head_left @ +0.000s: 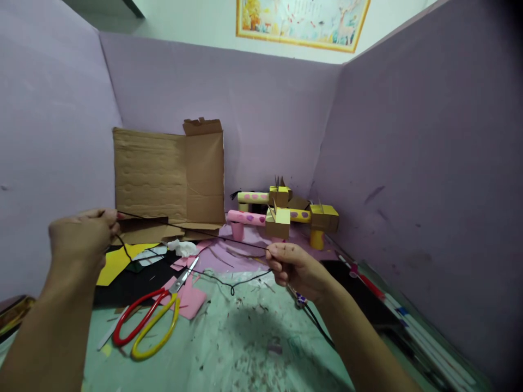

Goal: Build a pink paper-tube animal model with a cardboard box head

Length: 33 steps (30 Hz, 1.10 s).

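Observation:
A black string (196,231) is stretched taut between my two hands above the table. My left hand (84,234) is closed in a fist around one stretch of it. With thumb and fingertips, my right hand (296,267) pinches the other stretch. A slack length of the same string hangs below in a curve with a small loop. Under the string, between my hands, lie scissors (175,286) with one red and one yellow handle, blades partly apart. Pink paper (192,299) lies beneath them.
Cardboard-and-paper animal figures (278,223) in pink and yellow stand at the back right. Flattened cardboard (163,174) leans on the purple back wall. Yellow paper (118,267), black sheets and a crumpled tissue (182,248) lie left; markers (371,286) line the right side.

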Tool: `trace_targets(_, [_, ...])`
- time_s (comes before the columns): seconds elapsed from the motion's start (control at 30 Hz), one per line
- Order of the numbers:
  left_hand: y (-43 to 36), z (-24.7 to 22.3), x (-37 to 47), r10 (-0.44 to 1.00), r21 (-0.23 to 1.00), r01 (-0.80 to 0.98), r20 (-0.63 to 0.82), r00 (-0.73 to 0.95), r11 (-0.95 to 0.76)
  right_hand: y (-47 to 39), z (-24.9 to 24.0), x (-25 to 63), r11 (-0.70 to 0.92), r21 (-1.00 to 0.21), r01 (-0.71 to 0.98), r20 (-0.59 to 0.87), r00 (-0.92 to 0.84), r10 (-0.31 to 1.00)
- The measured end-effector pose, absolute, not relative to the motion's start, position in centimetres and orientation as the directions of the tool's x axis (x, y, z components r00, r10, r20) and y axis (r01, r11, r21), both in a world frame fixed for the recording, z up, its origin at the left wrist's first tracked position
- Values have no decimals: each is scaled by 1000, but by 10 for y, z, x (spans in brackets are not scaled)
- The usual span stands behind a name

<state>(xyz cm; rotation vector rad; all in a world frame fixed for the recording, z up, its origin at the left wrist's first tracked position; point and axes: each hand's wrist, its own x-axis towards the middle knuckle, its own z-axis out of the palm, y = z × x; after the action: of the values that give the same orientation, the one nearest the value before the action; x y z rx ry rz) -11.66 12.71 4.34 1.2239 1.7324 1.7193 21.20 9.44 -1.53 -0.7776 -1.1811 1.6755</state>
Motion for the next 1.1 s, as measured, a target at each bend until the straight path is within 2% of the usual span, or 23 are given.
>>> trace_targets(0.13, [130, 45, -110, 743, 962, 233, 260, -616, -143, 90, -27, 214, -102, -943, -317, 32, -391, 920])
trace_targets(0.2, [129, 48, -102, 743, 960, 166, 281, -608, -227, 84, -32, 212, -116, -969, -216, 13, -517, 856])
trace_targets(0.27, [122, 52, -89, 786, 923, 16, 336, -519, -384, 77, -36, 205, -116, -993, -17, -69, -715, 696])
trace_targets(0.33, [110, 53, -73, 870, 835, -270, 412, -271, -479, 71, -39, 194, -65, -993, 97, -116, -787, 606])
trace_targets(0.37, [104, 53, -64, 910, 833, -374, 405, -91, -408, 70, -40, 188, -54, -997, 61, -82, -761, 643])
trace_targets(0.43, [94, 47, -42, 912, 854, -456, 367, 184, -252, 70, -43, 175, -78, -981, -175, 44, -602, 797])
trace_targets(0.5, [88, 36, -20, 845, 913, -398, 283, 454, -92, 74, -45, 166, -147, -883, -445, 88, -467, 880])
trace_targets(0.57, [86, 22, 1, 776, 955, -292, 219, 592, -47, 79, -46, 163, -217, -762, -610, 72, -412, 908])
trace_targets(0.63, [85, 8, 16, 803, 974, -205, 197, 562, -96, 84, -46, 164, -247, -687, -683, 45, -380, 924])
trace_targets(0.73, [80, -9, 25, 852, 987, -150, 123, 508, -53, 85, -47, 168, -261, -641, -722, -23, -321, 947])
trace_targets(0.87, [66, -26, 19, 874, 966, -240, 31, 486, 99, 82, -52, 170, -271, -628, -730, -117, -255, 960])
trace_targets(1.0, [53, -44, 11, 900, 911, -365, -16, 436, 193, 78, -56, 170, -293, -664, -688, -161, -250, 955])
trace_targets(1.1, [48, -53, 7, 889, 905, -356, -51, 455, 235, 76, -57, 169, -283, -734, -617, -137, -274, 952])
